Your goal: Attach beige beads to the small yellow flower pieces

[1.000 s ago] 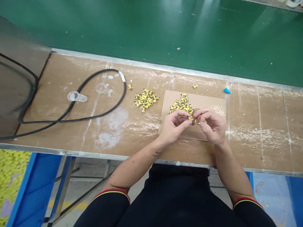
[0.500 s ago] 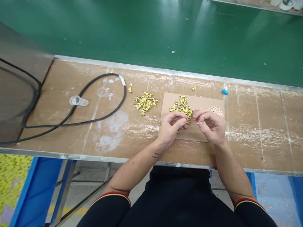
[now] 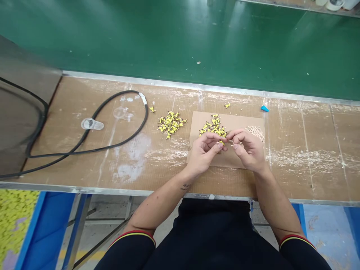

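Note:
My left hand (image 3: 204,152) pinches a small yellow figure (image 3: 221,143) between thumb and fingertips above the cardboard sheet (image 3: 227,161). Close against it, my right hand (image 3: 247,148) has thumb and forefinger drawn together; a tiny pale bit seems to be at its fingertips, too small to make out. Behind my hands lies a pile of yellow figures with dark ends (image 3: 213,128), on the same sheet. A heap of tiny pale pieces (image 3: 255,132) is spread beyond my right hand, at the sheet's right side.
Left of the sheet is another pile of yellow figures (image 3: 171,123). A black cable (image 3: 112,145) loops over the bench at left, with a clear plastic scoop-like piece (image 3: 97,125) on it. A blue cone-shaped piece (image 3: 264,108) lies at the back. The green surface (image 3: 174,41) runs behind the bench.
My hands have come together, the right fingertips now meeting the left ones. The yellow figure in my left hand shows more clearly. The camera view has shifted slightly.

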Demonstrator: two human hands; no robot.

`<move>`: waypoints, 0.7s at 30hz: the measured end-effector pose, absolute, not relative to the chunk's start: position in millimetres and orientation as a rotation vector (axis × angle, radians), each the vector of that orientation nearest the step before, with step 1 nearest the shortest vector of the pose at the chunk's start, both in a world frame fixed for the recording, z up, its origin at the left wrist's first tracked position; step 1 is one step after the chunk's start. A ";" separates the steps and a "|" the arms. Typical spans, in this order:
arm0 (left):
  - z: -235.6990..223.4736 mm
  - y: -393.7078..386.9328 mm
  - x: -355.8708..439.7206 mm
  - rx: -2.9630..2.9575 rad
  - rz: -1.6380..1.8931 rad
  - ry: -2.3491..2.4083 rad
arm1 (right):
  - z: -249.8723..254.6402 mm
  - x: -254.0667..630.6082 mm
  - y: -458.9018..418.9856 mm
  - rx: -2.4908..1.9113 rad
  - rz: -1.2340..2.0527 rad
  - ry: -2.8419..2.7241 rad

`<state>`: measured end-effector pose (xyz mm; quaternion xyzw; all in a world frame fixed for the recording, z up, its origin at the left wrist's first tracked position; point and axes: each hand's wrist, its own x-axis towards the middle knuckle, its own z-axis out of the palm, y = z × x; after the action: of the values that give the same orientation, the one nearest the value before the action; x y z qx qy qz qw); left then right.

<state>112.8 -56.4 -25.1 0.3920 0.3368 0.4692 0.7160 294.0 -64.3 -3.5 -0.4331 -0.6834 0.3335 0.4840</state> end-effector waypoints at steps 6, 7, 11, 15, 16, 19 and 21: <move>-21.9 -57.9 113.3 0.954 1.064 0.664 | -3.0 291.9 -63.4 -1.083 0.878 -1.676; -21.6 -58.0 113.5 0.969 1.066 0.663 | -3.1 291.4 -63.4 -1.079 0.899 -1.674; -22.6 -58.3 113.9 0.990 1.072 0.693 | -3.7 290.1 -63.7 -1.061 0.960 -1.667; -23.9 -59.0 114.4 0.993 1.068 0.740 | -4.6 289.6 -64.1 -1.067 0.961 -1.671; -23.8 -59.2 114.6 0.994 1.066 0.751 | -5.0 289.5 -64.2 -1.068 0.962 -1.667; -22.5 -59.7 115.1 0.996 1.066 0.768 | -5.9 289.4 -64.0 -1.072 0.973 -1.666; -21.1 -60.0 115.2 0.999 1.064 0.778 | -5.6 289.1 -63.7 -1.087 0.971 -1.672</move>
<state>115.2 -60.0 -21.1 0.4443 0.3460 0.4736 0.6772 289.1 -63.7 -5.6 -0.4386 -0.6747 0.3921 0.4456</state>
